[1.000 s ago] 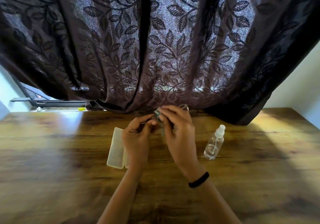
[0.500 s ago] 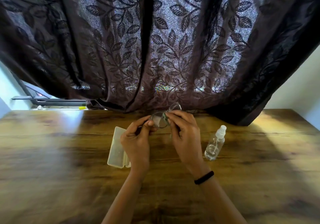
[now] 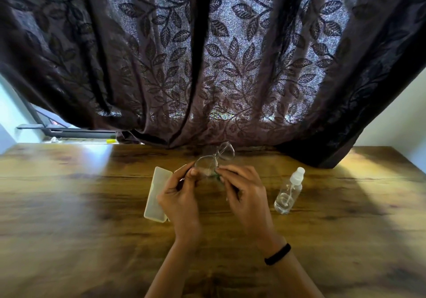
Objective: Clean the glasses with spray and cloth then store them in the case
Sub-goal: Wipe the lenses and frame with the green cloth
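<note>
Clear-framed glasses [image 3: 215, 159] held above table [image 3: 69, 205], between both hands. Left hand [image 3: 182, 196] pinches the near lens rim; right hand [image 3: 246, 196] pinches what looks like a green cloth [image 3: 216, 176] against it. Case [image 3: 156, 196] lies left; spray bottle [image 3: 288, 194] upright, right.

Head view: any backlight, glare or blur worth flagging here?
Head view: backlit through the curtain. Head view: white glare on the table, far left. Head view: wood grain smeared toward the sides. Head view: clear glasses faint against the dark curtain.
</note>
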Tool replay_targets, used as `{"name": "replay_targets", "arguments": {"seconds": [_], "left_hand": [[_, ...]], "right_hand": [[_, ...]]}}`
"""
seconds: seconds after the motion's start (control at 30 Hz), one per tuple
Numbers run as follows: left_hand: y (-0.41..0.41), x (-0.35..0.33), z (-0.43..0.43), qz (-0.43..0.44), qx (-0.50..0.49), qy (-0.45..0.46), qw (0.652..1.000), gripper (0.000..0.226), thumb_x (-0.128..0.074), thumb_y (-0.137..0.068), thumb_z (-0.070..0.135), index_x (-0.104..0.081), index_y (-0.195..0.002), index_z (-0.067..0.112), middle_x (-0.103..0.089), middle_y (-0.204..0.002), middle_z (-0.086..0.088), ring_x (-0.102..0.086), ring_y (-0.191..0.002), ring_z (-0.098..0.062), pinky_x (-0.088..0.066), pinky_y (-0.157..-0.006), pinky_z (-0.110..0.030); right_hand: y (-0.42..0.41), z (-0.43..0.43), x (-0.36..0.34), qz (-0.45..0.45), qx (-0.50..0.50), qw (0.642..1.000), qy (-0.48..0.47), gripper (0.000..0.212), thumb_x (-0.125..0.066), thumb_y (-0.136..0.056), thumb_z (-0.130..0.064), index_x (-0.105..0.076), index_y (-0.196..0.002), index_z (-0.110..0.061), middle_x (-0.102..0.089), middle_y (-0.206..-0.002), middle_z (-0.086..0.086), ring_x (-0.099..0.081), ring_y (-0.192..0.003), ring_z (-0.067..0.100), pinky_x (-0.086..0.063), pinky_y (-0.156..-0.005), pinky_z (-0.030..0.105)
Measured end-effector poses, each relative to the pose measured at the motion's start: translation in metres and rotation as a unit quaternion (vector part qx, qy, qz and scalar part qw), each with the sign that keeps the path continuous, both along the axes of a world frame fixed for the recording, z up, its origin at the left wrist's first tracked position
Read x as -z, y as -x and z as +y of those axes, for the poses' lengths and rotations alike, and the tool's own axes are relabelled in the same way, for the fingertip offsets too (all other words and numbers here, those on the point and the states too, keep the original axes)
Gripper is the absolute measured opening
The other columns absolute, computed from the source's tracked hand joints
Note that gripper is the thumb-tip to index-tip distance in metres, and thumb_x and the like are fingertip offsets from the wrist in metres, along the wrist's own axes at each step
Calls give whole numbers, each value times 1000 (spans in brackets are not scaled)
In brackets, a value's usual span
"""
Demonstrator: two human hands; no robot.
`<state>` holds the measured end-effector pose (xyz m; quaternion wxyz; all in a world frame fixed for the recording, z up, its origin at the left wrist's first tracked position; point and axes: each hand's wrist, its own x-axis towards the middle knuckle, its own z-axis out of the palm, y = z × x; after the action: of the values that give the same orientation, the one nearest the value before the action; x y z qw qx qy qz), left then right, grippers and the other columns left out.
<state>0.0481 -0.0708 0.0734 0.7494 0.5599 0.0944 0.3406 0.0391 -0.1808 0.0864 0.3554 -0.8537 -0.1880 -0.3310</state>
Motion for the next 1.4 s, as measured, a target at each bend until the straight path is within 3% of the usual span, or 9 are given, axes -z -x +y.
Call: {"name": "replay_targets", "arguments": {"seconds": [0.13,0.3,0.43,0.6,0.77,0.93,1.1,1.4], "left_hand": [[10,-4,-4,-15,50,56,997,13,-66,-74,18,-74,-80,27,-72,-76,5,-65,-76,-12,-53,-64,-18],[14,-11,-4,-24,74,83,994,12,-66,-74,16,-73,-82,21,-72,-75,3,-65,-74,-10,-52,-62,-16],[19,-9,-8,-30,89,85,992,18,-68,-66,28,-74,-83,22,-73,-81,1,-67,-79,-13,-52,-65,-17],[17,-4,-7,-25,83,100,991,14,-64,-71,22,-74,-82,23,-74,-81,4,-67,-79,-11,-53,-65,-18],[19,-4,0,-11,71,135,988,13,-64,-69,19,-72,-80,19,-73,-72,4,-65,-71,-6,-52,-63,-15],[22,-5,8,-21,75,129,989,14,-64,-72,16,-70,-83,13,-72,-72,2,-65,-69,-9,-52,-60,-15],[24,-8,5,-16,84,119,989,11,-65,-69,17,-72,-77,18,-71,-72,1,-63,-68,-9,-51,-59,-14],[22,-14,6,-18,75,133,988,12,-63,-71,14,-70,-80,13,-71,-69,5,-61,-63,-6,-51,-58,-14]], "right_hand": [[-10,-5,-9,10,25,1000,-16,23,-60,-84,-1,-68,-105,-9,-68,-103,3,-54,-96,14,-41,-83,11],[-12,-1,-20,2,23,999,-22,20,-59,-86,-4,-68,-103,-8,-68,-103,3,-55,-97,16,-43,-83,16],[-5,10,-26,-5,-7,1000,0,19,-59,-85,-4,-69,-101,-9,-69,-101,2,-56,-97,16,-46,-84,20],[9,23,-21,-11,-47,998,38,20,-58,-86,-7,-67,-104,-8,-67,-104,2,-51,-102,12,-44,-89,19],[13,1,-12,-15,-35,993,113,27,-64,-80,0,-66,-105,-9,-67,-104,2,-51,-101,12,-47,-84,20],[-9,-30,-25,-12,73,997,-6,20,-63,-81,1,-69,-99,-7,-68,-99,5,-56,-93,17,-38,-82,11],[-27,-34,-31,5,69,997,-20,18,-62,-83,-2,-69,-98,-7,-68,-98,4,-57,-92,17,-39,-81,6],[-17,-12,-20,-33,11,999,21,22,-62,-83,0,-68,-102,-8,-67,-100,3,-55,-95,15,-45,-83,21]]}}
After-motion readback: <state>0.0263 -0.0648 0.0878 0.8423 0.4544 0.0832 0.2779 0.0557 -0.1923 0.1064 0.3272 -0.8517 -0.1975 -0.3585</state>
